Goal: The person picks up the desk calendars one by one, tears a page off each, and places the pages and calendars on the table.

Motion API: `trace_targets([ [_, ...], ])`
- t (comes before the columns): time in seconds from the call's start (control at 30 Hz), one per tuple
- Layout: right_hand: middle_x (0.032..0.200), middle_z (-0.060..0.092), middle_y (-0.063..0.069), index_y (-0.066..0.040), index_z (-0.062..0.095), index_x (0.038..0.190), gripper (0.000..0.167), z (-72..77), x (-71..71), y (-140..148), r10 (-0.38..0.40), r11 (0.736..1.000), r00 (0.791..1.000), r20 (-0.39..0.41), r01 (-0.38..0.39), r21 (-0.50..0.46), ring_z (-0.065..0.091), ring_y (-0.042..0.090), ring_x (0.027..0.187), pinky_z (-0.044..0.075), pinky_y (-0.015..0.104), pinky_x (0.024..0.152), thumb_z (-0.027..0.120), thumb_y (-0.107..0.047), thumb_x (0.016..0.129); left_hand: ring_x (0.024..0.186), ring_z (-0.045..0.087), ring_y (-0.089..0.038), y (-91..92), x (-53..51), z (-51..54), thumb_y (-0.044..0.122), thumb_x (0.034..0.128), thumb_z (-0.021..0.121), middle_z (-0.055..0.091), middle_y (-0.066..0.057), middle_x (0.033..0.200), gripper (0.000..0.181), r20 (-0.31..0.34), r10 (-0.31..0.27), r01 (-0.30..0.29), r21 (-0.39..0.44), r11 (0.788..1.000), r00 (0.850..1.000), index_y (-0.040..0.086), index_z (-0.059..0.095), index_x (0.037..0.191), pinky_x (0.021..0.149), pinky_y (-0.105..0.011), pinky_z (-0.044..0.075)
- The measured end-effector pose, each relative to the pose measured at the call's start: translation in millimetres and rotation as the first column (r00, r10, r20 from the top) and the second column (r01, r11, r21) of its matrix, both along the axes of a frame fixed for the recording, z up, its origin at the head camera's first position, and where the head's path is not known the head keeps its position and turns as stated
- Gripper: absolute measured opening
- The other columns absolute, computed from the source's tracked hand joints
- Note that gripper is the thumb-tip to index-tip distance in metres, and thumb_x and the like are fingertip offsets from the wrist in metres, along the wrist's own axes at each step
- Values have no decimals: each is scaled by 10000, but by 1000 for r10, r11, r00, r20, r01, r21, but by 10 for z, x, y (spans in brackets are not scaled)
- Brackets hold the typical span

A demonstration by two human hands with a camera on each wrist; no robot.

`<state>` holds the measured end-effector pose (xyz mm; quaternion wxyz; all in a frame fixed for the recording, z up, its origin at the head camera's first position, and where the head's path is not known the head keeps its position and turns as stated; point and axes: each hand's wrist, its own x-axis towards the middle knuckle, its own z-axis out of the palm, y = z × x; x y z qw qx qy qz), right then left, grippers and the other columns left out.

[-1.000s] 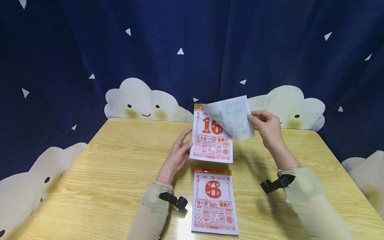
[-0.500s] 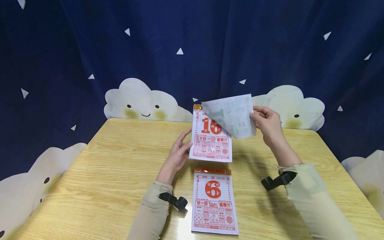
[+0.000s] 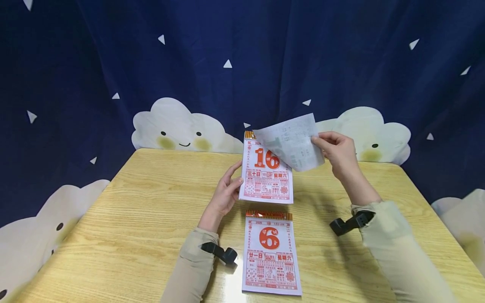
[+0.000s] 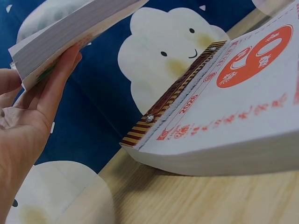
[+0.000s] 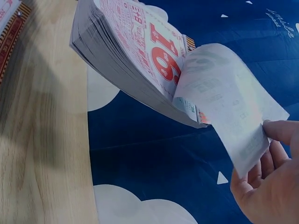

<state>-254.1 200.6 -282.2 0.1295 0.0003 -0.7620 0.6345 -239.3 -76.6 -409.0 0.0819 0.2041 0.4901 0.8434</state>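
Observation:
My left hand (image 3: 223, 195) grips the left edge of a thick tear-off calendar (image 3: 265, 187), thumb on the front and fingers behind; its page reads 16. In the left wrist view the calendar's page block (image 4: 70, 37) is held up off the table. My right hand (image 3: 339, 155) pinches the free end of a thin calendar sheet (image 3: 293, 143), which is folded back diagonally across the upper right of the pad. The right wrist view shows that sheet (image 5: 224, 98) curling from the pad's top, with thumb and fingers (image 5: 275, 133) on its edge.
A second tear-off calendar (image 3: 270, 252), showing a red 6, lies flat on the wooden table (image 3: 151, 210) below the held one. Behind the table hangs a dark blue curtain (image 3: 212, 50) with white clouds and triangles.
My right hand has risen slightly, lifting the sheet's free end higher. The left hand and the lower calendar stay in place.

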Motion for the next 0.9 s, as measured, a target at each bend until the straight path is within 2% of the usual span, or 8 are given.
trace_targets([
  [0.13,742,574,-97,-163,641,806,27,10,-15,13,-2,1000,1000,-13,2,-31,532,42,680,455,154,548,661,-175,819,707,654,-101,-2,-4,5,-24,924,361,692,21,920,559,5,8,-8,12,1000,1000,81,186,1444,626,-236,547],
  [0.3,730,563,-58,-135,637,754,69,17,-19,21,15,992,1000,-23,-18,-126,560,50,634,491,165,539,642,-101,814,729,653,-108,4,1,16,-22,922,360,689,19,927,566,6,8,-9,32,999,1000,78,167,1446,643,-244,549],
  [0.43,763,548,-49,-167,624,731,105,24,-14,48,13,991,1000,5,-12,-132,552,55,652,487,160,547,633,-113,821,737,649,-110,15,6,27,-25,926,352,687,17,927,562,26,15,-16,55,998,1000,77,164,1446,645,-241,549],
  [0.67,774,554,-38,-134,599,728,103,38,-8,133,-38,975,998,44,47,-217,550,60,625,489,159,533,637,-89,812,708,637,-103,-11,-12,15,-33,926,341,665,4,927,560,51,64,-67,72,995,997,84,168,1446,626,-235,549],
  [0.9,763,575,-35,-99,639,814,45,27,-9,176,-32,972,999,35,39,-231,574,72,626,504,158,543,679,-113,798,721,645,-119,-36,-27,2,-29,929,351,681,-3,922,556,55,52,-55,63,997,997,99,189,1445,634,-249,554],
])
